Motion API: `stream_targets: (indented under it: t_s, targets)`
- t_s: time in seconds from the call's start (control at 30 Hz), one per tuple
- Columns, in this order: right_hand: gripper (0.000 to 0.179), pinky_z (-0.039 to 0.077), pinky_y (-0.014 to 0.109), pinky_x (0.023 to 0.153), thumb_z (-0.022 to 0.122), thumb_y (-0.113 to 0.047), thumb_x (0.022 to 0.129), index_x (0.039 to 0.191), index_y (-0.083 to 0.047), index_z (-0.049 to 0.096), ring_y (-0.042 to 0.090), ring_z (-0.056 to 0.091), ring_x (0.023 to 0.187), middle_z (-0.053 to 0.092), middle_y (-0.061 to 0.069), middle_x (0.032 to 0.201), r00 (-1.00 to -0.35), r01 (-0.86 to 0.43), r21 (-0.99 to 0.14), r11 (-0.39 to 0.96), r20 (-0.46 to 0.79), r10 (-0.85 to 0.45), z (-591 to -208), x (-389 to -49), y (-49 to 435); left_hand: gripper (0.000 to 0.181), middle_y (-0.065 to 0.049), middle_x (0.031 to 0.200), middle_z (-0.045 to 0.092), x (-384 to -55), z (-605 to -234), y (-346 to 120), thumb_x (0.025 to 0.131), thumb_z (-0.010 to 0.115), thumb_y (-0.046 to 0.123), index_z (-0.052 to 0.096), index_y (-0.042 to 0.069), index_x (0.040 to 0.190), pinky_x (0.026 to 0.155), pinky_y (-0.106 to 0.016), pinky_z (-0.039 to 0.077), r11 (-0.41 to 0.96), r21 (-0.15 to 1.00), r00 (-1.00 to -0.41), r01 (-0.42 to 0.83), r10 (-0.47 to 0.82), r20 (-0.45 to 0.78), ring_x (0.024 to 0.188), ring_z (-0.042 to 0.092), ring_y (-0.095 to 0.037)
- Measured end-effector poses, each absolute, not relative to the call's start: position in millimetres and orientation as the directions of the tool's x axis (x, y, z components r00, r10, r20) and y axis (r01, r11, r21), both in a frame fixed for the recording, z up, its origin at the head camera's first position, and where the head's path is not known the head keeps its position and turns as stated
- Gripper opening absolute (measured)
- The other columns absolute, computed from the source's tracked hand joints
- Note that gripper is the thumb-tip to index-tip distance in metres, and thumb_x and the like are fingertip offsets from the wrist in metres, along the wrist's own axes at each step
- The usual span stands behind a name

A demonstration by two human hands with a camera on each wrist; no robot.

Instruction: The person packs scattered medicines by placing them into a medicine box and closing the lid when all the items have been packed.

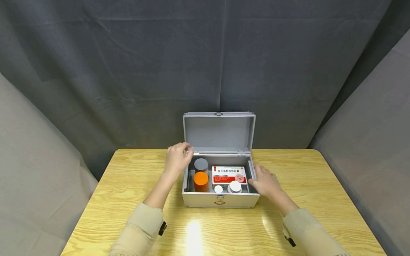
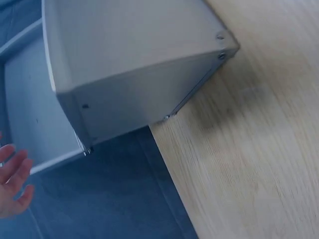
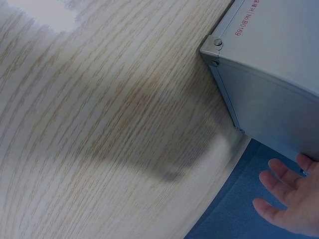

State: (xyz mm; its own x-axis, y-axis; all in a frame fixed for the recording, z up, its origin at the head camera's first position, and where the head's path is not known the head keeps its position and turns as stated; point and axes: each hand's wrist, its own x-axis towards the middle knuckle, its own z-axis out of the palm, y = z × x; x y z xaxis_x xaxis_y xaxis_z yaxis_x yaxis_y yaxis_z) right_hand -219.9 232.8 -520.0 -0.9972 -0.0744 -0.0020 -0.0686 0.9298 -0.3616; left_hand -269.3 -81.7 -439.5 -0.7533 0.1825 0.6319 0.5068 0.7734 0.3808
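A silver first-aid case sits on the table with its lid raised. Inside are an orange-capped bottle, a grey-capped bottle, a white and red medicine box and two white-capped bottles. My left hand is at the rear left corner by the hinge, its fingers loosely bent; whether they touch the lid is unclear. My right hand lies along the right side, thumb by the rim. In the right wrist view its fingers are spread, holding nothing.
The case stands near the rear edge of a wooden table. Behind it hangs a dark grey curtain. Light grey fabric panels flank the table on both sides.
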Motion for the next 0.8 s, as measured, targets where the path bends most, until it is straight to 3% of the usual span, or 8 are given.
stream_targets:
  t_s: [0.17, 0.27, 0.57, 0.8]
  targets:
    - [0.07, 0.028, 0.064, 0.092, 0.053, -0.033, 0.084, 0.138, 0.003, 0.026, 0.046, 0.035, 0.121, 0.037, 0.029, 0.134, -0.997, -0.068, -0.36, 0.93, 0.001, -0.073, -520, -220, 234, 0.016, -0.008, 0.075, 0.065, -298, -435, -89, 0.083, 0.059, 0.017, 0.066, 0.002, 0.084, 0.069, -0.038, 0.046, 0.709, 0.492, -0.692, 0.506, -0.006, 0.721, 0.067, 0.059, -0.024]
    - [0.07, 0.028, 0.064, 0.092, 0.053, -0.033, 0.084, 0.138, 0.003, 0.026, 0.046, 0.036, 0.121, 0.038, 0.029, 0.134, -0.997, -0.067, -0.363, 0.929, 0.002, -0.071, -521, -220, 234, 0.019, -0.011, 0.08, 0.064, -312, -431, -91, 0.084, 0.058, 0.018, 0.064, 0.0, 0.088, 0.071, -0.037, 0.047, 0.669, 0.556, -0.696, 0.494, -0.079, 0.714, 0.073, 0.059, -0.026]
    - [0.07, 0.027, 0.064, 0.093, 0.053, -0.033, 0.084, 0.139, 0.003, 0.026, 0.046, 0.035, 0.121, 0.037, 0.028, 0.135, -0.997, -0.068, -0.366, 0.928, -0.006, -0.076, -520, -221, 231, 0.037, -0.02, 0.112, 0.056, -336, -414, -94, 0.09, 0.051, 0.029, 0.053, 0.0, 0.114, 0.088, -0.043, 0.042, 0.557, 0.744, -0.838, 0.369, -0.148, 0.526, 0.104, 0.053, -0.031]
    - [0.07, 0.028, 0.064, 0.093, 0.053, -0.033, 0.084, 0.138, 0.003, 0.027, 0.046, 0.036, 0.121, 0.037, 0.028, 0.134, -0.996, -0.078, -0.365, 0.928, -0.001, -0.084, -520, -220, 229, 0.044, -0.019, 0.119, 0.055, -351, -411, -97, 0.094, 0.045, 0.031, 0.048, -0.001, 0.123, 0.092, -0.041, 0.041, 0.463, 0.839, -0.906, 0.287, -0.153, 0.395, 0.108, 0.055, -0.03]
